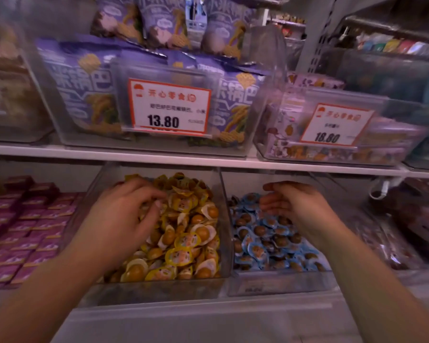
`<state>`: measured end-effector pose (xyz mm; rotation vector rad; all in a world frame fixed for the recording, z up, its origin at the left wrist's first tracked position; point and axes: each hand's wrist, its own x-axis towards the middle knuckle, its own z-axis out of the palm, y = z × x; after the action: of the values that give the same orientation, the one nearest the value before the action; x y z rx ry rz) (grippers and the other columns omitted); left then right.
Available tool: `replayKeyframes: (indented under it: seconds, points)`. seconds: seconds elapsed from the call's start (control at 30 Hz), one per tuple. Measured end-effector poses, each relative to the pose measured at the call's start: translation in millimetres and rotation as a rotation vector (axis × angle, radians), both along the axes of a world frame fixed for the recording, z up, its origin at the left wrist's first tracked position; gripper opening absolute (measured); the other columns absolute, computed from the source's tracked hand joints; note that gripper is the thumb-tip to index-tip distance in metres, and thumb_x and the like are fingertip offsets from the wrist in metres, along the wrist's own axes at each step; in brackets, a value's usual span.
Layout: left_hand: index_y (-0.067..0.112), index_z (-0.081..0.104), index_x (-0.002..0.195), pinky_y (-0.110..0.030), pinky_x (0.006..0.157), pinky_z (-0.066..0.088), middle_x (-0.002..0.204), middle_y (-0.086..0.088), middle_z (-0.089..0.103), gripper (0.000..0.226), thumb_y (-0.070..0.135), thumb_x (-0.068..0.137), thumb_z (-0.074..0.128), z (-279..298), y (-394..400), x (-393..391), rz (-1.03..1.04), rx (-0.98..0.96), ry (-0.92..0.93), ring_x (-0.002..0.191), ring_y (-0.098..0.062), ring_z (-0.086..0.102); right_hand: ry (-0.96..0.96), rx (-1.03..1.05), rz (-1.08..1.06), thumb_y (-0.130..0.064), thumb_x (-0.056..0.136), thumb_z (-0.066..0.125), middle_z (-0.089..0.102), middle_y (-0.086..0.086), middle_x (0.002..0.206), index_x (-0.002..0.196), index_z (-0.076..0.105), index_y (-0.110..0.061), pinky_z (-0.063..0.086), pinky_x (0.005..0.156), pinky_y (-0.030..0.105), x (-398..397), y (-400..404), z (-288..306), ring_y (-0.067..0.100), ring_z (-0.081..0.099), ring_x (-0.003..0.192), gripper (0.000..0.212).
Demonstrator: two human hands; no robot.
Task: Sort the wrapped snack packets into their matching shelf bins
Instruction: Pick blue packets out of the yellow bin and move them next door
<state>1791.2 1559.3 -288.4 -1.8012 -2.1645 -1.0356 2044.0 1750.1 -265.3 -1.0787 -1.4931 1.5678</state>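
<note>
Snack packets: yellow packets [183, 233] are filling the left clear bin [223, 219]; blue packets [265, 241] are filling the right clear bin [278, 280], on the lower shelf.
Left hand [124, 214]: fingers are curling down into the yellow heap, seemingly pinching a packet, though blur is hiding the grasp.
Right hand [292, 206]: is hovering over the blue heap, fingers relaxed and apart, holding nothing visible.
Doing it well: I'd be checking wrapper colour before lifting, pinching one packet only, and clearing the divider wall before dropping.
Around: purple bags [84, 95] and price tags [170, 107] are sitting on the shelf above; pink boxes [27, 226] are lying to the left.
</note>
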Motion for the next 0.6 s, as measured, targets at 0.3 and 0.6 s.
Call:
replayKeyframes:
  seconds: [0.3, 0.6]
  points:
    - [0.022, 0.070, 0.113, -0.048, 0.088, 0.051, 0.114, -0.007, 0.062, 0.044, 0.041, 0.085, 0.042, -6.6, -32.4, -45.7, 0.221, -0.116, 0.013, 0.098, -0.033, 0.063, 0.321, -0.274, 0.418, -0.018, 0.085, 0.050, 0.049, 0.009, 0.056, 0.077, 0.062, -0.003, 0.038, 0.045, 0.026, -77.6, -68.9, 5.3, 0.019, 0.047, 0.047, 0.021]
    - [0.030, 0.052, 0.132, -0.044, 0.093, 0.053, 0.147, 0.003, 0.041, 0.059, 0.040, 0.079, 0.030, -28.6, -48.7, -65.8, 0.135, -0.141, -0.114, 0.114, -0.029, 0.061, -0.919, 1.006, 0.573, -0.049, 0.091, 0.046, 0.048, 0.007, 0.145, 0.137, 0.051, -0.028, 0.037, 0.110, 0.041, -221.5, -37.8, -40.3, 0.029, 0.045, 0.133, 0.051]
